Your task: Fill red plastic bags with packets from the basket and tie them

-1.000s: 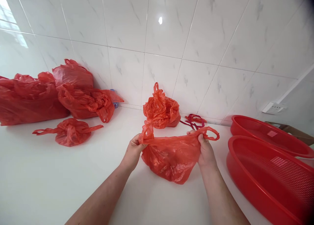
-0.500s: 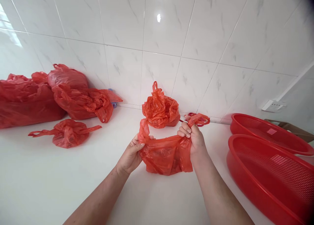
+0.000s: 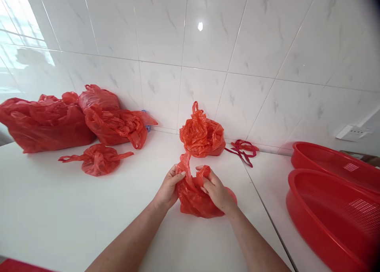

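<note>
A red plastic bag (image 3: 197, 204) hangs bunched between my two hands, low over the white table. My left hand (image 3: 170, 187) pinches the bag's left handle, thumb on top. At the bag's mouth, my right hand (image 3: 216, 189) has its fingers curled round a gathered part of the plastic. Part of the bag passes behind the right wrist and shows again on its far side. Just beyond my hands, a full, crumpled red bag (image 3: 202, 135) stands against the wall. What the held bag contains is hidden.
Left of my hands lies a small tied red bag (image 3: 101, 160); larger stuffed red bags (image 3: 53, 125) stand behind it. Dark red straps (image 3: 245, 149) lie by the wall. Two red plastic baskets (image 3: 323, 224) sit at the right, past a seam in the table (image 3: 267, 208).
My right hand has moved left and inward, toward my left hand. The held bag, stretched wide before, is now bunched together. The view has shifted slightly left.
</note>
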The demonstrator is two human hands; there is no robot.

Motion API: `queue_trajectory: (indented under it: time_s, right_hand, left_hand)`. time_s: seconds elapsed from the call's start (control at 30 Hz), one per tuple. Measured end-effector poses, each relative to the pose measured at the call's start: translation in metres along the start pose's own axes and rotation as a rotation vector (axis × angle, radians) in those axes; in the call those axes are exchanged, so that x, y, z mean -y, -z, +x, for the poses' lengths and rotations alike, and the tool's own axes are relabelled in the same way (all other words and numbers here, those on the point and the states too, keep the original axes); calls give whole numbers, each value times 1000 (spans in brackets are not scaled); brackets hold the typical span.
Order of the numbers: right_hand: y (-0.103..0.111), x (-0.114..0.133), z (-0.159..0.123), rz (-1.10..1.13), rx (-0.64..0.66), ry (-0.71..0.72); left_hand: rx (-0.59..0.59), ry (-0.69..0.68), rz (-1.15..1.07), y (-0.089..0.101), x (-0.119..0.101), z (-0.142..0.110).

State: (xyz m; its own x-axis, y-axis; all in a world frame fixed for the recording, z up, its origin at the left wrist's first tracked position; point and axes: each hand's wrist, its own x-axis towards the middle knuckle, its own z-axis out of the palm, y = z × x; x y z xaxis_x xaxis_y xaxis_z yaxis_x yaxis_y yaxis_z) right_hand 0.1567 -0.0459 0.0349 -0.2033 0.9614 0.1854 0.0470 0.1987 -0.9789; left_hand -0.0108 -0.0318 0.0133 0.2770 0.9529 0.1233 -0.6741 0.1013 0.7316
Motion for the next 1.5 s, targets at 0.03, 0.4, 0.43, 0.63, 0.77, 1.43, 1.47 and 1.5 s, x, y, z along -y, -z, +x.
queue_trajectory:
  time_s: [0.03, 0.4, 0.43, 0.63, 0.77, 1.43, 1.47, 1.5]
  right_hand:
    - [-2, 1, 0, -45, 39, 6]
    - [11, 6, -13, 40, 114, -6]
    - [13, 4, -11, 53, 93, -6]
    - [23, -9, 3, 229, 13, 1]
    - [24, -21, 8, 263, 43, -13]
    - [33, -21, 3, 376, 44, -79]
    - [34, -20, 2, 396, 59, -97]
    - [35, -20, 2, 389, 61, -106]
  left_hand:
    - [-21, -7, 16, 1, 1, 1]
    - [-162, -63, 230, -21, -15, 31]
    - [-168, -105, 249, -25, -15, 33]
    - [-149, -199, 392, -34, 5, 31]
    - [7, -60, 447, -33, 24, 22]
    - [-190, -236, 919, -7, 39, 24]
    - [-200, -231, 922, -6, 39, 25]
    - [-208, -230, 928, -6, 39, 25]
